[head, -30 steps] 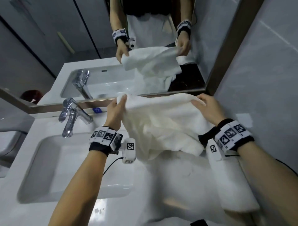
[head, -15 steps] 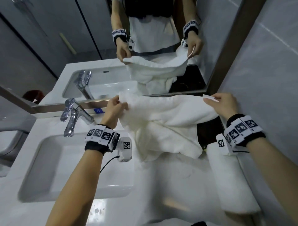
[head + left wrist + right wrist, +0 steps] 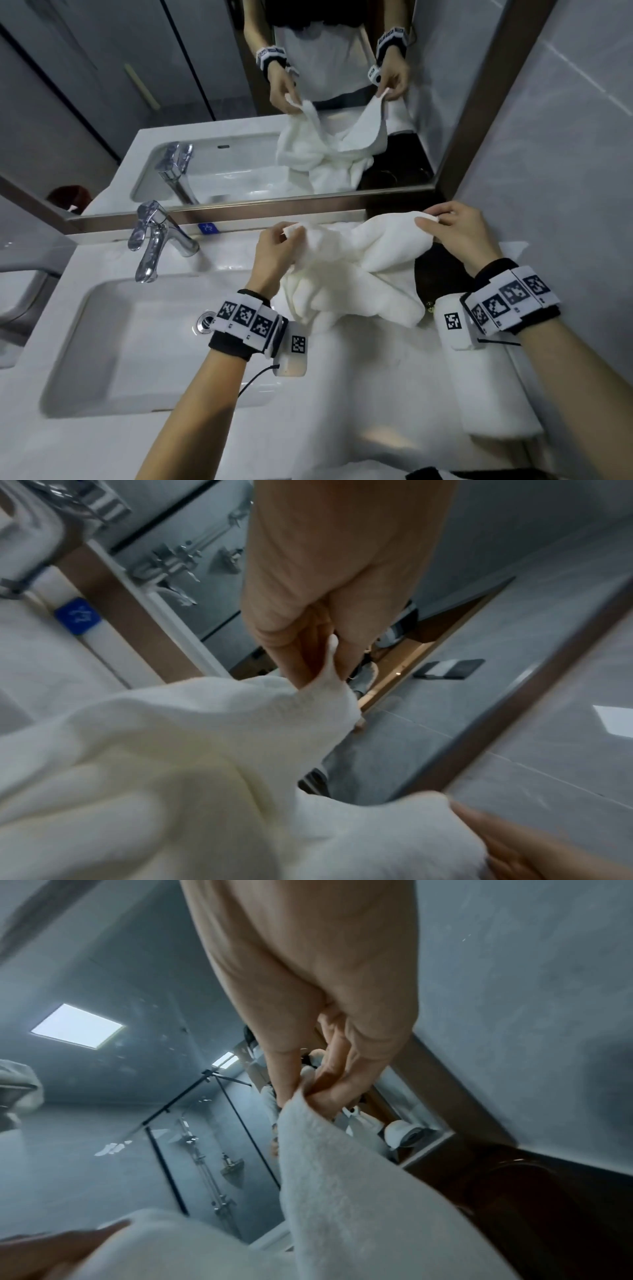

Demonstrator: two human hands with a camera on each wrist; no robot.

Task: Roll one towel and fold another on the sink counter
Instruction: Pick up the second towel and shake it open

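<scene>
White sink counter (image 3: 359,394) fills the lower part of the head view, with the basin (image 3: 113,346) at 9 o'clock and a chrome faucet (image 3: 154,240) at 10 o'clock below the mirror (image 3: 239,113). Near the centre, toward 1 o'clock, a loose white towel (image 3: 346,274) hangs bunched between both hands, its lower folds resting on the counter. At the towel's 10 o'clock, the left hand (image 3: 277,250) pinches one top corner between thumb and fingers. At its 2 o'clock, the right hand (image 3: 459,229) pinches the other corner; the hands are held apart. A rolled towel (image 3: 493,387) lies on the counter at 4 o'clock, against the grey wall (image 3: 565,171), partly under the right wrist.
</scene>
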